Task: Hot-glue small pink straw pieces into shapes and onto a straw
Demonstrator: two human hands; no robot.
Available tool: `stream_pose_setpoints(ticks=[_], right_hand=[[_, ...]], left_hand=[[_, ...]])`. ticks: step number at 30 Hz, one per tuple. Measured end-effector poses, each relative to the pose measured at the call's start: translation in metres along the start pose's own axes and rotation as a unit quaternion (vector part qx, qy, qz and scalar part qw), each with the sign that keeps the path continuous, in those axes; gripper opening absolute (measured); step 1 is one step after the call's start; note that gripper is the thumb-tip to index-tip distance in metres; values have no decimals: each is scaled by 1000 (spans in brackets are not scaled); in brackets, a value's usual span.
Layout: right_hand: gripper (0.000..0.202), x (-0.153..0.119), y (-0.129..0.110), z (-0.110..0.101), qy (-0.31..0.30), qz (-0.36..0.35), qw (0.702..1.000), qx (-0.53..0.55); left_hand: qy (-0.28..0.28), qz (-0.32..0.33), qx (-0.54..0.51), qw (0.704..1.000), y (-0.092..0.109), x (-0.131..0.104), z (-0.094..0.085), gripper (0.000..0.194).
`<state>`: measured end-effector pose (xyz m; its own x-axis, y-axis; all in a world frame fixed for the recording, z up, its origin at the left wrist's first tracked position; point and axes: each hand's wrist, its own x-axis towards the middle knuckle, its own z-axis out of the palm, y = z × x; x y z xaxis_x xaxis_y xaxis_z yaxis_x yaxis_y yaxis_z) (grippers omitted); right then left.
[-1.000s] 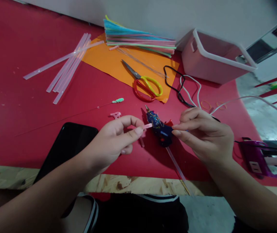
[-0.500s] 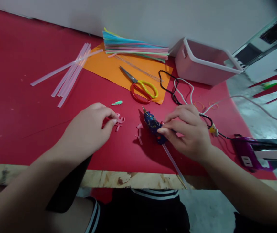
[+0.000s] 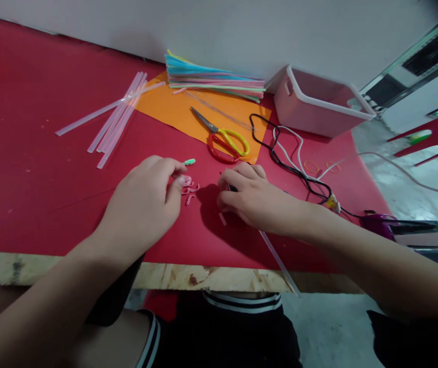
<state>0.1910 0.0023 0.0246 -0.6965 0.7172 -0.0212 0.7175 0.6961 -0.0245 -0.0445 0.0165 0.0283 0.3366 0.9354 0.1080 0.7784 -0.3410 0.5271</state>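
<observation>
On the near side of the scissors (image 3: 216, 131), upon a red table (image 3: 23, 179): pink fuzzy pieces (image 3: 190, 190), several, lying a little to the left of the handles. Left hand (image 3: 145, 191), to the left of these pieces: thumb and index finger drawn close together at the edge of the group; whether they pinch a piece cannot be told. Right hand (image 3: 244, 197), just short of the scissors' handles and apart from the pieces: fingers curled down over a dark object (image 3: 233, 188), mostly hidden; whether they grip it cannot be told.

Container, one: pink bin (image 3: 310, 115), pale-rimmed, beyond the scissors and to their right. A small pale shape shows at its right end; the bottom is out of sight.

Pink fuzzy pieces, appearance: short, thin, some curled or looped, one lying separate nearest the table edge. Dark object, appearance: only a small black part visible between the fingers; a translucent stick (image 3: 274, 253) emerges from beneath the hand, slanting over the table edge.

Also: pipe cleaners (image 3: 214, 79), multicoloured bundle, beyond the scissors; orange paper (image 3: 173, 115), partly under them; translucent rods (image 3: 115, 122), crossed, to their left.
</observation>
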Motion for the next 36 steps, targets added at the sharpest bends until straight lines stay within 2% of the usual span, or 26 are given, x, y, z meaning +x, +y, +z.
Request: stream_pose_setpoints(ticks=[3, 5, 9, 13, 18, 22, 24, 27, 31, 36], right_hand=[[21, 3, -1, -3, 22, 8, 1000, 2], [22, 4, -4, -9, 61, 18, 997, 49], [21, 3, -14, -23, 140, -24, 980, 137], [19, -2, -23, -31, 183, -5, 974, 131], [27, -10, -28, -33, 164, 21, 979, 121], [20, -17, -28, -31, 202, 41, 971, 124], [19, -19, -28, -29, 224, 76, 961, 142], [28, -22, -29, -26, 226, 110, 951, 179], [33, -24, -33, -24, 226, 119, 947, 197], [38, -26, -35, -20, 242, 94, 946, 192]], left_hand=[[-28, 1, -95, 995, 7, -7, 5, 23], [-74, -13, -154, 985, 12, -12, 9, 25], [-149, -48, -298, 942, 20, -14, 10, 27], [-158, -92, -380, 907, 22, -12, 9, 22], [-147, -54, -360, 920, 20, -14, 8, 17], [-134, -54, -357, 923, 20, -15, 7, 13], [-106, -75, -342, 931, 19, -13, 7, 23], [-66, -76, -304, 947, 18, -11, 6, 39], [-114, -36, -283, 952, 21, -11, 7, 38], [-159, -36, -286, 944, 24, -15, 10, 34]])
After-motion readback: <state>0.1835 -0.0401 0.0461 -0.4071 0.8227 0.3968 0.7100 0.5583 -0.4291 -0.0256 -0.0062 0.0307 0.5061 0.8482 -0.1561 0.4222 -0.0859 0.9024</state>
